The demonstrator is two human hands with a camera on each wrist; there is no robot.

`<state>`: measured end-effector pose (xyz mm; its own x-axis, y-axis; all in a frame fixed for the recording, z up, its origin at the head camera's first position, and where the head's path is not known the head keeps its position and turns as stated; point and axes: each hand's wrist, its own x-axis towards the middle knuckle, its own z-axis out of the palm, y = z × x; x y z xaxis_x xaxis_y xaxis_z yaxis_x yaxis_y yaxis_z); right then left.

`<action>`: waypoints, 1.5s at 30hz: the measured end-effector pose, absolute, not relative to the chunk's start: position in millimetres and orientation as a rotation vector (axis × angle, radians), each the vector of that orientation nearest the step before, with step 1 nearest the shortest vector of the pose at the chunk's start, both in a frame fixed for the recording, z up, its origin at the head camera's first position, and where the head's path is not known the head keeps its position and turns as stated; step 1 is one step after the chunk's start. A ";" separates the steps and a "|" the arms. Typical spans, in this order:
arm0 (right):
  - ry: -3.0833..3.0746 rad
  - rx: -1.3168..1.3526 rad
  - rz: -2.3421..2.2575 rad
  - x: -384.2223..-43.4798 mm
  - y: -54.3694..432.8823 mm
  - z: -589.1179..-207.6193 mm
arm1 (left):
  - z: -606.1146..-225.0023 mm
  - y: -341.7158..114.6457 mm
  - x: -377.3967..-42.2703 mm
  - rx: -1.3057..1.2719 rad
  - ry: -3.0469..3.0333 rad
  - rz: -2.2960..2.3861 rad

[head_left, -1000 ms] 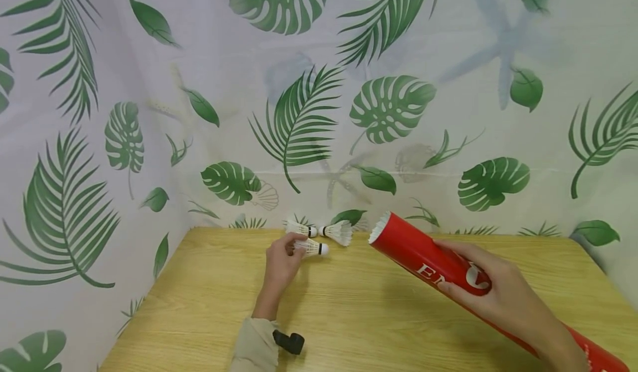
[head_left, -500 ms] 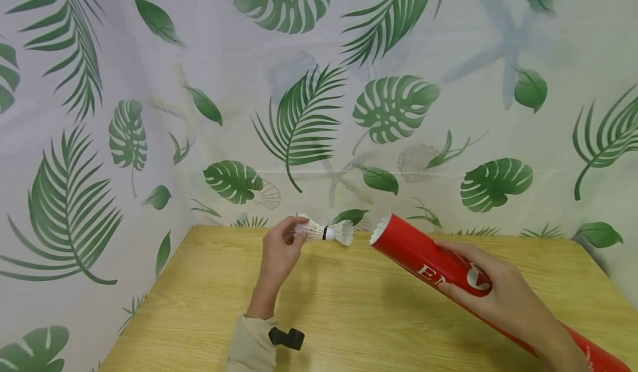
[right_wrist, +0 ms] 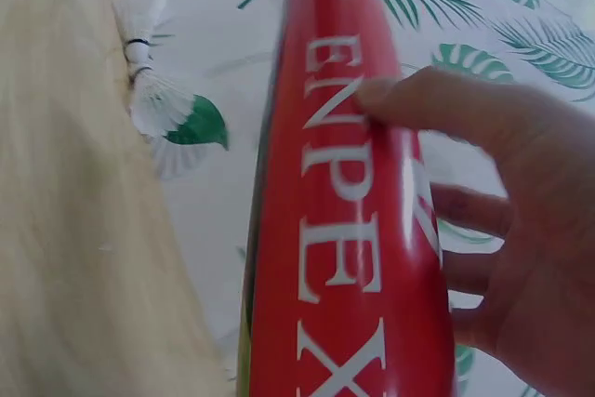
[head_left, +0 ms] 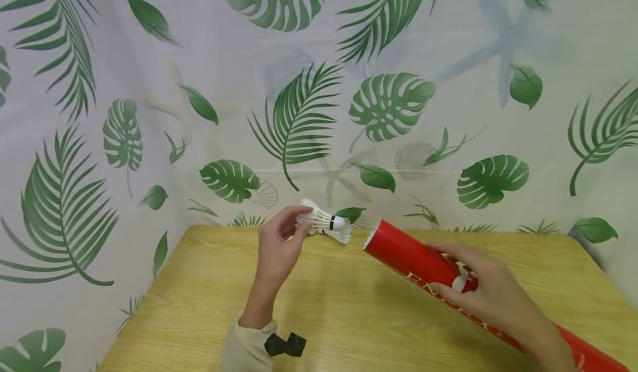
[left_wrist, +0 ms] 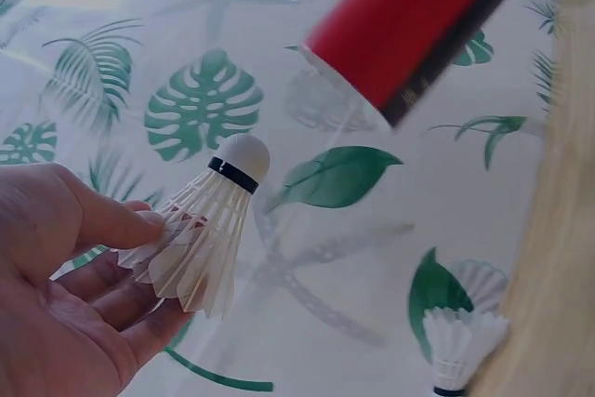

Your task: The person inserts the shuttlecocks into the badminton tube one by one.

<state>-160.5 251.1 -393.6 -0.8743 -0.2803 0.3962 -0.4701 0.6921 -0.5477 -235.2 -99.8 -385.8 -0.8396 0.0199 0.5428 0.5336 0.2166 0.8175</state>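
Observation:
My left hand (head_left: 281, 244) pinches a white shuttlecock (left_wrist: 200, 230) by its feather skirt, thumb on one side and fingers on the other. Its cork, with a black band, points toward the tube. A long red tube (head_left: 408, 253) is gripped round its side by my right hand (head_left: 490, 289), mouth tilted up and to the left. White letters run along it in the right wrist view. A gap separates the held shuttlecock from the tube's mouth. Behind, at the table's far edge, two more shuttlecocks lie end to end; one (right_wrist: 160, 104) shows clearly in the right wrist view.
The wooden table (head_left: 349, 316) lies under both hands. A white cloth with green leaf prints (head_left: 423, 45) hangs behind and at the left of it. A black wrist strap mount (head_left: 285, 344) sits at the left sleeve.
My left hand has lifted the shuttlecock off the table, up past the two lying ones, its cork tilting upward and then slightly down. The right hand and tube have shifted slightly left.

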 end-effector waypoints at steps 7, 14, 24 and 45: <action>-2.683 0.586 0.904 -168.5 250.5 -410.3 | -393.5 -91.7 -237.5 -0.496 -2.131 -1.710; -2.657 0.565 0.958 -167.7 247.9 -406.2 | -398.0 -92.3 -239.4 -0.509 -2.127 -1.699; -2.633 0.551 0.988 -165.3 245.0 -399.6 | -398.5 -85.3 -236.7 -0.546 -2.124 -1.736; -2.621 0.569 1.058 -162.1 240.3 -396.8 | -400.5 -64.4 -231.3 -0.629 -2.086 -1.734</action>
